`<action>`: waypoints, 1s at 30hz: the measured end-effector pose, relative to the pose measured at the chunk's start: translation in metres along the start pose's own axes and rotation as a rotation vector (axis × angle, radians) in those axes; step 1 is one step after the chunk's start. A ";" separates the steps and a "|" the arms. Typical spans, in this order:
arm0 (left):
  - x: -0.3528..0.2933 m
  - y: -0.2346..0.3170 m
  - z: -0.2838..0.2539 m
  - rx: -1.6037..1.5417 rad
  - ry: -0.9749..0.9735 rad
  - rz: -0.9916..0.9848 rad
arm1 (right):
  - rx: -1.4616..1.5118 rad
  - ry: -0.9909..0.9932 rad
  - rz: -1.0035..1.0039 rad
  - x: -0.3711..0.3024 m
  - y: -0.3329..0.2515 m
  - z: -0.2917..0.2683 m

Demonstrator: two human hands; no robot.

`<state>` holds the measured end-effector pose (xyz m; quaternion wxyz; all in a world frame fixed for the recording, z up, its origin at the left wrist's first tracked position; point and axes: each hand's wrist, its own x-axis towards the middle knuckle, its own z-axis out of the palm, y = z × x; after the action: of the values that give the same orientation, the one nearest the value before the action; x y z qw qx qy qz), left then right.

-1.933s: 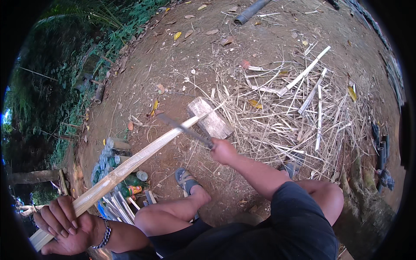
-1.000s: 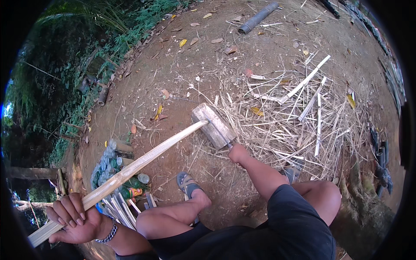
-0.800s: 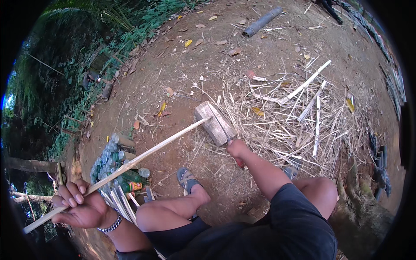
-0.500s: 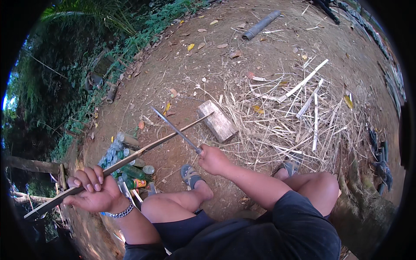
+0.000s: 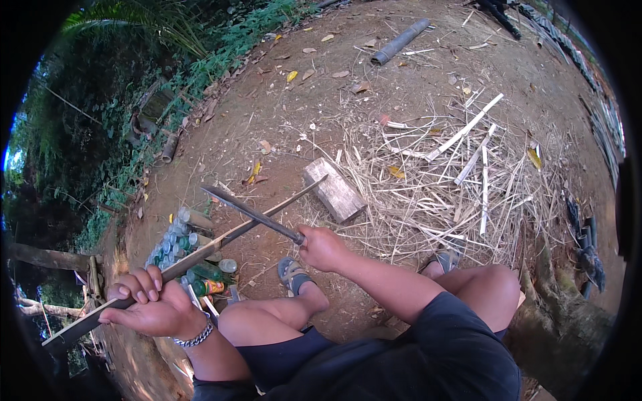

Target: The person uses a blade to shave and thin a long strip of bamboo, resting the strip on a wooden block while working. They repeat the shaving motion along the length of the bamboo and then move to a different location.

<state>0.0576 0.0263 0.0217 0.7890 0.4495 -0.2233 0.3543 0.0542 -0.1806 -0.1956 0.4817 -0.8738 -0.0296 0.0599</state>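
Observation:
A long split bamboo strip (image 5: 190, 260) slants from the lower left up to a wooden block (image 5: 340, 197), its far tip over the block's top. My left hand (image 5: 160, 309) is closed around the strip near its lower end, thumb on the near side. In my right hand (image 5: 326, 249) is a machete (image 5: 231, 203), gripped by a handle mostly hidden in the fist. The dark blade points up and left and crosses the strip about midway; whether it touches the strip I cannot tell.
Bamboo shavings and slats (image 5: 461, 144) litter the ground right of the block. Glass and plastic bottles (image 5: 177, 244) lie left of my feet. A dark bamboo tube (image 5: 400, 41) is at the far side. A tree root (image 5: 558, 304) rises on the right; greenery borders the left.
The machete has swung lower and to the left, its broad blade side turned more into view. My right hand has shifted slightly left. My left hand still holds the strip.

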 end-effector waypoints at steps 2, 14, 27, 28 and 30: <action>0.005 -0.006 0.004 -0.001 0.016 -0.013 | 0.066 0.051 0.247 0.023 0.064 0.015; 0.045 -0.030 -0.002 -0.006 -0.008 -0.084 | 0.052 0.012 0.368 0.058 0.152 0.002; 0.081 -0.036 -0.034 -0.003 -0.057 -0.100 | -0.282 -0.083 0.536 0.091 0.273 0.009; 0.080 -0.027 -0.039 0.027 -0.041 -0.068 | -0.247 -0.041 0.576 0.089 0.242 -0.005; 0.075 -0.040 -0.041 0.006 -0.008 -0.112 | -0.192 -0.094 0.596 0.078 0.242 -0.006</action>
<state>0.1380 0.0750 0.0303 0.8053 0.4651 -0.1999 0.3086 0.1304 -0.3065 -0.4024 0.3562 -0.8818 0.1999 0.2357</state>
